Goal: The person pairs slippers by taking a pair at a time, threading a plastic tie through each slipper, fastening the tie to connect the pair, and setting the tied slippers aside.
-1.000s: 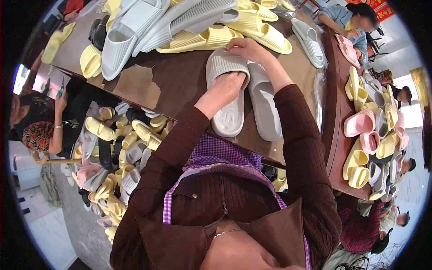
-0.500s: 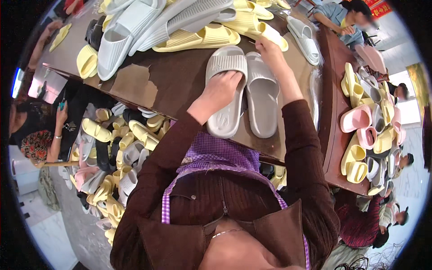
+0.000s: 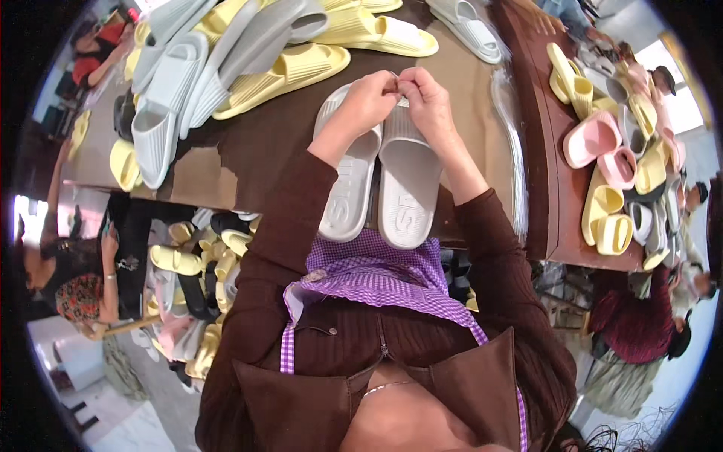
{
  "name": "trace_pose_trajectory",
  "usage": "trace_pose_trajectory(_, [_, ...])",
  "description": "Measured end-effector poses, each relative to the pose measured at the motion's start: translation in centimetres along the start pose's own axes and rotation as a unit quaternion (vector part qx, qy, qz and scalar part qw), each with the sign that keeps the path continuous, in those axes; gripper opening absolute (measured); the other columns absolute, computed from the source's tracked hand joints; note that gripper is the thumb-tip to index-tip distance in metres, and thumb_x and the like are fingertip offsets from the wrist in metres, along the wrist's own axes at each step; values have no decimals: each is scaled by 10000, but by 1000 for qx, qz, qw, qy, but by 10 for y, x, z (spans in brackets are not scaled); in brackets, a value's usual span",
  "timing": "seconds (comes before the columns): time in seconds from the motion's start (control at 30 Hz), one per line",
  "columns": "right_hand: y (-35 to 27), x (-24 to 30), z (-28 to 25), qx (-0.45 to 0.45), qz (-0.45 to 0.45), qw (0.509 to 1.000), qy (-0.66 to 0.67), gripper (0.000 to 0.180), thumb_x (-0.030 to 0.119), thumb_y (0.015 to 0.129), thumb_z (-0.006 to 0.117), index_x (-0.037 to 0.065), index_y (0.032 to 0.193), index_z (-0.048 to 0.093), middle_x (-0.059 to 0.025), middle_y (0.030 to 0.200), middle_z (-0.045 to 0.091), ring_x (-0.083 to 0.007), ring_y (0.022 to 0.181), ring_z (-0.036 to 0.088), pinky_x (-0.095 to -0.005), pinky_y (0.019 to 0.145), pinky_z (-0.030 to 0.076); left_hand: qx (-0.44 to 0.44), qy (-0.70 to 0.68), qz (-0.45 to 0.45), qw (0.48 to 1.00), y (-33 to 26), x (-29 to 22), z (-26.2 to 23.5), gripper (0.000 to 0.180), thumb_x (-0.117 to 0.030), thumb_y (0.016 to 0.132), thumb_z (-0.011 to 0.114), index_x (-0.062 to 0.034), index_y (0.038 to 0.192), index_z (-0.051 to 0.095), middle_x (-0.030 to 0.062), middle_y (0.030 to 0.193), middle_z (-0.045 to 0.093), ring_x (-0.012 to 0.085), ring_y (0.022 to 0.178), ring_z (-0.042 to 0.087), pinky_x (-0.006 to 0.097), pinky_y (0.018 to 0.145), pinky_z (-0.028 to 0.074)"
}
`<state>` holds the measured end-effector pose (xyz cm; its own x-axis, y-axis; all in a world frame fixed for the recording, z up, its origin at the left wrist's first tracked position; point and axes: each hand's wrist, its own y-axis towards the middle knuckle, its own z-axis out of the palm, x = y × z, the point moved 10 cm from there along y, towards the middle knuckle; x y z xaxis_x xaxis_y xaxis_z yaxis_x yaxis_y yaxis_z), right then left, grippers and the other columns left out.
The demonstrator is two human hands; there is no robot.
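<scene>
Two light grey slide slippers lie side by side at the table's near edge, soles down: the left slipper (image 3: 349,197) and the right slipper (image 3: 409,181). Over their far ends my hands meet, fingertips pinched together. My left hand (image 3: 363,108) covers part of the left slipper's strap. Beside it, my right hand (image 3: 428,108) is just past the right slipper's strap. Whatever the fingertips hold is too small and hidden to make out.
A pile of yellow slippers (image 3: 282,79) and grey slippers (image 3: 169,94) covers the table's far left. One grey slipper (image 3: 468,32) lies far right. More slippers, including a pink one (image 3: 593,139), sit on the right-hand table (image 3: 538,192). A floor heap (image 3: 181,260) lies left. Other people are around.
My left hand has come out of the left slipper's strap and moved forward to meet my right hand. The right slipper has turned from strap-end away to strap facing up, and the view has shifted.
</scene>
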<state>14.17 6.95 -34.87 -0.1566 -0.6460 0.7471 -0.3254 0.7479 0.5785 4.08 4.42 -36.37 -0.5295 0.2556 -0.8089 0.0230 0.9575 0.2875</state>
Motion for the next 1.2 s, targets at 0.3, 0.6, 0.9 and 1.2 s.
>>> trace_pose_trajectory(0.3, [-15,-21,-25,-44,171,966,188,87,55,860,576,22,932,610,11,798,596,-58,733,535,-201,649,449,-35,-281,-160,946,-10,39,3,139,-112,800,625,-6,890,629,29,716,610,74,543,505,231,481,391])
trace_pose_trajectory(0.6, [-16,2,-18,9,93,995,40,65,91,795,634,44,838,642,-4,701,612,-102,675,534,-241,624,425,-54,-417,-162,893,-14,39,3,73,-64,823,625,-45,894,625,-23,711,583,2,468,402,154,415,302])
trace_pose_trajectory(0.9, [-17,24,-20,2,18,994,-105,47,91,751,647,72,794,649,-23,673,614,-185,681,534,-310,723,418,-73,-388,-162,904,-17,33,0,67,-71,821,635,-40,878,624,-23,714,602,5,484,423,155,423,309])
trace_pose_trajectory(1.2, [-18,24,-17,15,11,993,-116,42,92,750,639,76,788,647,-26,684,622,-190,706,534,-304,763,404,-91,-390,-150,904,-19,30,-3,56,-78,820,635,-39,855,614,15,759,648,16,508,484,153,423,337])
